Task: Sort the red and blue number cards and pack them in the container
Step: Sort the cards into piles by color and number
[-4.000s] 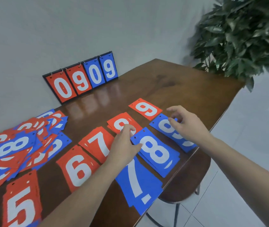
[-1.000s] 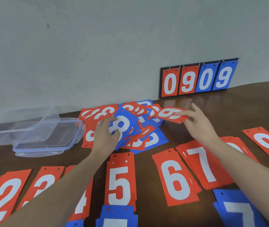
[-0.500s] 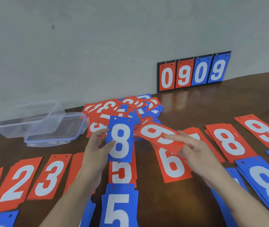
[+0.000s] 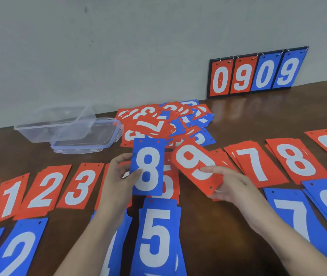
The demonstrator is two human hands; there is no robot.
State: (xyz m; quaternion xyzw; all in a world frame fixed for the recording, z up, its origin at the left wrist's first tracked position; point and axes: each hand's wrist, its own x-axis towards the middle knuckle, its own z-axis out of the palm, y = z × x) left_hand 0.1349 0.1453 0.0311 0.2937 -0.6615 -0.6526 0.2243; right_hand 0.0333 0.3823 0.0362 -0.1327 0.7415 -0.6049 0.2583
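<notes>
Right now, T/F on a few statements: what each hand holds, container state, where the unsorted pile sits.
1. The left hand holds a blue 8 card. True.
2. The right hand holds a blue 9. False: its red card reads as a 9 or an upside-down 6.
3. The clear container already holds cards. False: no cards show inside, and its lid lies beside it.
4. An unsorted pile lies beyond both hands. True.
5. The scoreboard against the wall shows 0909. True.

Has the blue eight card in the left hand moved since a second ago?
Yes. The blue 8 card has come off the mixed pile and toward the person, now over the red 5 stack.
</notes>
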